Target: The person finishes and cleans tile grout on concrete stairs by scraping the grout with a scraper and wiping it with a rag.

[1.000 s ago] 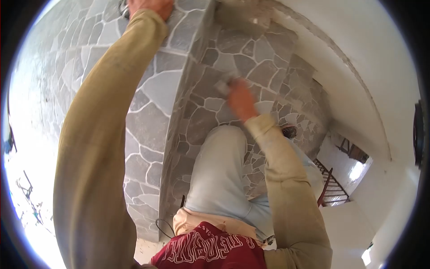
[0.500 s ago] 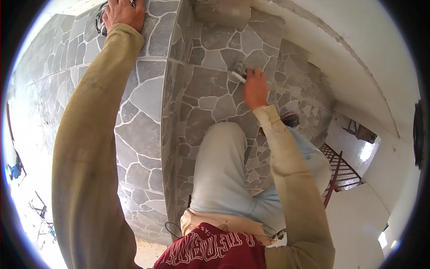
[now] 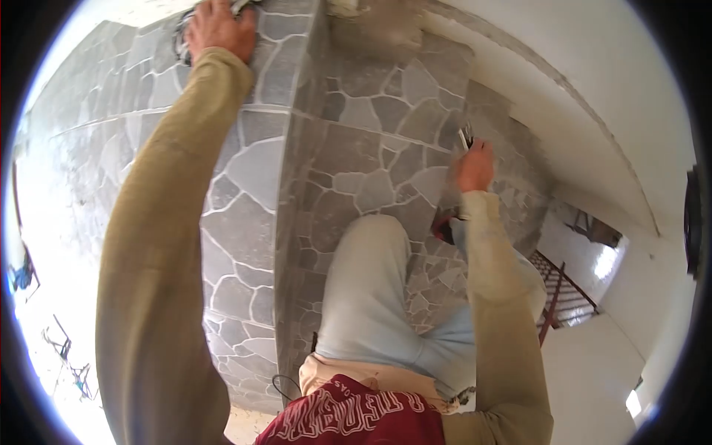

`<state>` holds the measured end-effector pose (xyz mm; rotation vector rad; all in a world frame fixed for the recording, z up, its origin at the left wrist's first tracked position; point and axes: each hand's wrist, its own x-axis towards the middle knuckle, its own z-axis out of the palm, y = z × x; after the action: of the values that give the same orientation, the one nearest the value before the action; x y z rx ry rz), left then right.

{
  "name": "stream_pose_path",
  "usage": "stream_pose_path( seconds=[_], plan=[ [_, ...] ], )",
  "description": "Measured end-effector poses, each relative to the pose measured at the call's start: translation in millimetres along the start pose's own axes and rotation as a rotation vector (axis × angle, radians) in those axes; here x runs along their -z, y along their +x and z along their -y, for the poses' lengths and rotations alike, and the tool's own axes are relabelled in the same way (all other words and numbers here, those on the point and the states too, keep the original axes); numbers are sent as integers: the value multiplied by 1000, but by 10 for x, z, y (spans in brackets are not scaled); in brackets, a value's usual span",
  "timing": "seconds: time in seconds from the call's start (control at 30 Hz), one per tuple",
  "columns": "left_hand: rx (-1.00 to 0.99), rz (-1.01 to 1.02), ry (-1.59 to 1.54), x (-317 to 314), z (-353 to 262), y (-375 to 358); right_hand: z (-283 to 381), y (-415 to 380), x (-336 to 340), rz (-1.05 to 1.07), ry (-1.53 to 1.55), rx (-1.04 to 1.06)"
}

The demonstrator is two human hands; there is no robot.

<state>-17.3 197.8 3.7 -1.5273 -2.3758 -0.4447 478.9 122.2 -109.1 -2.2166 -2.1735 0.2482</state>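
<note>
My left hand (image 3: 221,31) lies over a crumpled black-and-white cloth (image 3: 182,37) on top of the stone-patterned tiled ledge (image 3: 248,167). Parts of the cloth stick out on both sides of the hand, and the fingertips are partly cut off by the frame's top. My right hand (image 3: 475,166) is closed around a small hand tool (image 3: 466,136) with a pale, shiny edge. Blur hides the tool's exact kind. It is held over the lower tiled step (image 3: 423,119), close to the step's right side; whether it touches the tile cannot be made out.
My bent knee (image 3: 367,259) rests over the lower tiles, and a dark shoe (image 3: 445,226) shows below the right hand. A pale wall (image 3: 593,111) curves along the right. Beyond the steps stands a reddish-brown metal railing (image 3: 560,297).
My right hand has moved to the right across the step with the tool, which now points upward. The view has shifted slightly; my left hand stays on the cloth.
</note>
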Motion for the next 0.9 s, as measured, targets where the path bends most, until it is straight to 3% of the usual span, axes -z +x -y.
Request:
stream_pose_path(
  seconds=[0.03, 0.1, 0.17, 0.23, 0.27, 0.33, 0.4, 0.53, 0.6, 0.67, 0.73, 0.83, 0.9],
  plan=[
    [5, -2, -19, 57, -55, -12, 211, -26, 62, 8, 26, 14],
    [7, 4, -27, 112, -59, -85, 629, -323, 148, 105, 152, 516],
    [-7, -31, -52, 91, -75, -68, 1078, -715, -52, 262, 357, 707],
    [-9, -44, -64, 73, -77, -52, 1475, -1040, -297, 325, 138, 985],
    [-3, -42, -75, 92, -88, -42, 1532, -944, -375, 312, 138, 985],
    [-10, -31, -73, 76, -92, -31, 1706, -749, -591, -62, 129, 923],
    [-22, -51, -70, 88, -79, -59, 1700, -448, -463, 136, 166, 576],
    [7, -22, -64, 108, -86, -56, 1609, -329, -5, 166, 210, 533],
    [19, -1, -69, 124, -106, -38, 1631, -463, 53, 297, 482, 444],
    [-8, -12, -42, 102, -76, -45, 1951, -668, 83, 467, 787, 139],
    [-33, -23, -76, 102, -81, -48, 2320, -867, 289, 460, 957, 145],
    [-39, -39, -70, 69, -51, -48, 2494, -779, -482, 325, 1058, -42],
    [-37, -25, -58, 14, -18, -103, 2419, -656, -801, 293, 961, -32]
  ],
)
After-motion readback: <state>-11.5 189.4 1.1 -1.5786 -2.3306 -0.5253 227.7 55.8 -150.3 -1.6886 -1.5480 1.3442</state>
